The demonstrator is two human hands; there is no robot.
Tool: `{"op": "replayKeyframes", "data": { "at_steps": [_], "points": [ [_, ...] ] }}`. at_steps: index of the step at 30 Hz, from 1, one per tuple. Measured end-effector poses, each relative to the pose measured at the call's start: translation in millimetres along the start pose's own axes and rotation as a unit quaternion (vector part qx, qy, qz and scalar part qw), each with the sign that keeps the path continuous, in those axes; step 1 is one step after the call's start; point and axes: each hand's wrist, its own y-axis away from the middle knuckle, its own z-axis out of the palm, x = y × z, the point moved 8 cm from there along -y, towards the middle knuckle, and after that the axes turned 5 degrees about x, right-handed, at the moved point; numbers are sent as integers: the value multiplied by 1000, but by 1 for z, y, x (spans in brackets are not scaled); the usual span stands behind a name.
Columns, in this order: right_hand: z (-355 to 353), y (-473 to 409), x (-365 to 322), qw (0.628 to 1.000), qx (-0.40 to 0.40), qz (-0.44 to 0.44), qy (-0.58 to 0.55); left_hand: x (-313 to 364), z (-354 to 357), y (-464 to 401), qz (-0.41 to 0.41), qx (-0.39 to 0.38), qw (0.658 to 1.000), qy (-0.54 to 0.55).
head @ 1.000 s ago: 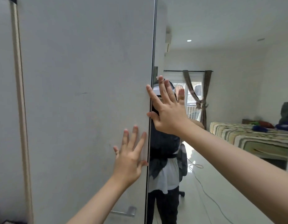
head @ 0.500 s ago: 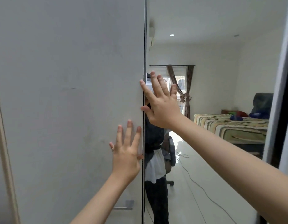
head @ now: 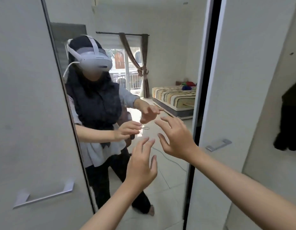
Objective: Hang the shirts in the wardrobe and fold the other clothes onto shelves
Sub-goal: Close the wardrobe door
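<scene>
1. Head view: the left hand and the right hand are both raised in front of the mirror door of the wardrobe. Their fingers are spread and a little curled, and they hold nothing. I cannot tell if the fingertips touch the glass.
2. At the far right the wardrobe stands open, and a dark garment hangs inside it.
3. The white door on the left and the white door on the right each have a metal handle.
4. The mirror shows the person with a headset, and a striped bed with colourful clothes lying on it.
5. No writing or label can be read.
</scene>
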Motion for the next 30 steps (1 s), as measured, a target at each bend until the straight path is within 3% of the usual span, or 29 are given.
{"op": "replayKeyframes", "data": {
  "at_steps": [5, 11, 15, 19, 24, 30],
  "points": [
    [4, 80, 108, 993, -54, 102, 8, 33, 100, 2, -30, -81, 991, 98],
    [24, 146, 200, 980, -116, 159, 6, 54, 198, 2, -79, -136, 972, 177],
    [34, 163, 219, 981, -110, 154, -29, 54, 238, -1, -138, -134, 957, 216],
    [37, 168, 223, 982, -69, 161, -65, 54, 247, 1, -192, -75, 939, 276],
    [35, 180, 224, 971, -10, 207, -120, 60, 244, 4, -203, -39, 935, 288],
    [14, 199, 222, 953, 38, 254, -160, 76, 244, 19, -203, -65, 916, 339]
  ]
}}
